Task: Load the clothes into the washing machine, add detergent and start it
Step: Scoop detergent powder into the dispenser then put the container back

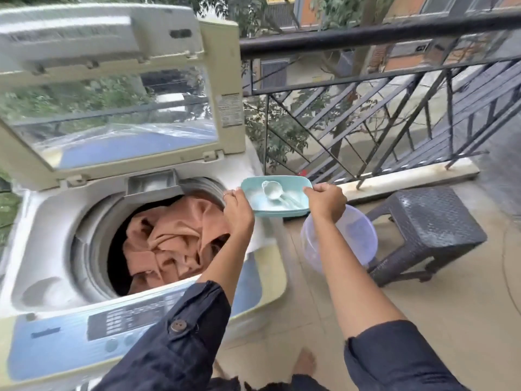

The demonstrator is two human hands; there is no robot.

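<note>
A top-loading washing machine (50, 210) stands at the left with its lid (112, 88) raised. Tan clothes (169, 238) fill the drum. A small detergent drawer (153, 183) sits open at the drum's back rim. I hold a light blue detergent box (290, 206) over the machine's right edge. White powder and a clear plastic scoop (272, 190) lie inside it. My left hand (238, 213) grips the box's left end. My right hand (325, 201) pinches its right rim. The control panel (132, 317) runs along the machine's front.
A clear plastic tub (358, 235) sits on the tiled floor below my right arm. A dark wicker stool (428, 230) stands to its right. A black metal railing (380, 80) closes the balcony behind. My bare foot (304, 362) shows at the bottom.
</note>
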